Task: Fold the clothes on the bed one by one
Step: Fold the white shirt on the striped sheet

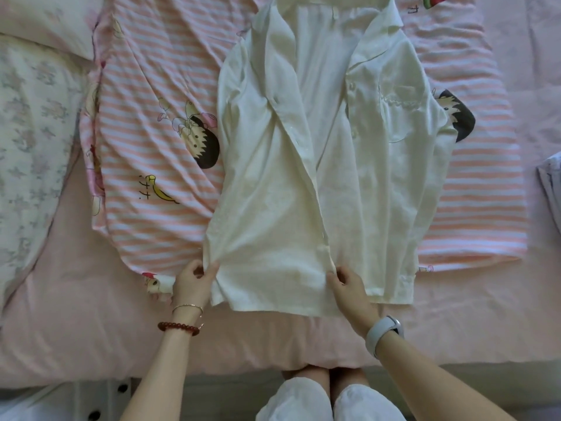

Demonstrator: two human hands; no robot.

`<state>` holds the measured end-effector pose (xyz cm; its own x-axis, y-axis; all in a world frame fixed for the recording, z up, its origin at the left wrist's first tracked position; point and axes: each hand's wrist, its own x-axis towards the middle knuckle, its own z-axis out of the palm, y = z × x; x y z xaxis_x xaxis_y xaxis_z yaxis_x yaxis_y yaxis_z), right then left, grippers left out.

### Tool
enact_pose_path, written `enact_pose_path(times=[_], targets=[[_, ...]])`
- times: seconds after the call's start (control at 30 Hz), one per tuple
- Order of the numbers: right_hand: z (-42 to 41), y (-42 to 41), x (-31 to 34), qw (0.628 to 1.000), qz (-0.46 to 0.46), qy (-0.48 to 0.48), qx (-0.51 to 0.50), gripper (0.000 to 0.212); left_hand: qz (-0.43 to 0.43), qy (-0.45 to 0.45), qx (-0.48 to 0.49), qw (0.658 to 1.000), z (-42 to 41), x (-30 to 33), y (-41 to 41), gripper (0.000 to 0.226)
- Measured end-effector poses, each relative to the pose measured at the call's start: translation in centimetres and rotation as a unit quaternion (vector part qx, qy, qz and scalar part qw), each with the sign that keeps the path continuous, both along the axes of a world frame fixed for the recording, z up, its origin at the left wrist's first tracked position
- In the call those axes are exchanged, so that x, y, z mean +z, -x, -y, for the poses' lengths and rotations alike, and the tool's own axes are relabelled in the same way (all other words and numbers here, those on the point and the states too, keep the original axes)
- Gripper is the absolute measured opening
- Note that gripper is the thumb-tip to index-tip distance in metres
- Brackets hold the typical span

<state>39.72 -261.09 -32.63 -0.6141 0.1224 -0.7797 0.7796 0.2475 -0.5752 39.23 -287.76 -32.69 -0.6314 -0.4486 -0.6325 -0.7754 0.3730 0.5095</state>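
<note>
White shirt (328, 165) lies flat on the bed (76, 329), over a striped quilt (161, 86); long axis runs straight away from the person, collar far, hem near. Left hand (194, 282) pinches the hem's left corner, right hand (349, 284) pinches the placket edge at mid-hem. Both hands sit at the near end, so the left front panel looks ready to be drawn flat.

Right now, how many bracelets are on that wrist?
2, both on the left wrist: a thin gold bangle nearer the hand, and a red beaded bracelet just below it. None looks hidden.
</note>
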Motion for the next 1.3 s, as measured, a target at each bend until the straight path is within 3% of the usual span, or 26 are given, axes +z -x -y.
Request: enact_pose_path(times=[0.1,0.3,0.37,0.5,0.6,0.67,0.73,0.83,0.93,1.0,1.07,1.17,1.3], targets=[[0.3,-0.6,0.3,1.0,-0.016,0.009,0.011,0.028,-0.08,0.059,0.04,0.994,0.1,0.2,-0.7,0.022],[0.3,-1.1,0.2,0.998,-0.049,-0.05,0.001,0.032,-0.151,-0.042,0.205,0.966,-0.1,0.0,-1.7,0.019],[0.1,-0.9,0.1,0.997,-0.052,-0.055,0.003,0.033,-0.133,-0.075,0.212,0.965,-0.6,0.0,-1.7,0.005],[-0.2,-0.8,-0.1,0.998,-0.045,-0.053,0.008,0.033,-0.064,-0.004,0.12,0.991,-2.8,-0.6,-1.5,0.009],[-0.5,-0.6,-0.1,0.996,-0.052,-0.064,-0.011,0.032,-0.023,0.022,0.151,0.988,-4.5,-0.7,-0.3,0.028],[-0.9,-0.5,0.0,0.995,-0.063,-0.076,-0.017,0.03,-0.002,0.026,0.169,0.985,-5.3,-0.3,0.5,0.025],[-1.4,-0.3,0.2,0.993,-0.076,-0.084,-0.027,0.029,-0.013,-0.003,0.175,0.985,-5.8,0.1,0.7,0.015],[-1.9,-0.2,0.5,0.991,-0.091,-0.089,-0.041,0.029,-0.051,-0.07,0.178,0.98,-5.4,1.5,-0.1,0.025],[-1.8,-0.2,1.1,0.99,-0.106,-0.078,-0.049,0.029,-0.103,-0.172,0.21,0.957,-4.3,3.3,-1.2,0.004],[-1.3,-0.3,1.4,0.988,-0.126,-0.076,-0.044,0.029,-0.116,-0.201,0.207,0.95,-3.3,3.9,-1.8,0.004],[-0.6,-0.5,1.6,0.985,-0.145,-0.079,-0.047,0.029,-0.118,-0.167,0.194,0.959,-2.2,4.0,-2.4,0.011],[0.0,-1.0,1.0,0.988,-0.137,-0.072,-0.011,0.026,-0.124,-0.04,0.18,0.975,-0.6,3.3,-3.1,0.025],[0.1,-1.5,-0.2,0.989,-0.02,-0.055,0.137,0.017,-0.041,0.119,0.126,0.984,0.6,1.2,-3.0,0.02]])
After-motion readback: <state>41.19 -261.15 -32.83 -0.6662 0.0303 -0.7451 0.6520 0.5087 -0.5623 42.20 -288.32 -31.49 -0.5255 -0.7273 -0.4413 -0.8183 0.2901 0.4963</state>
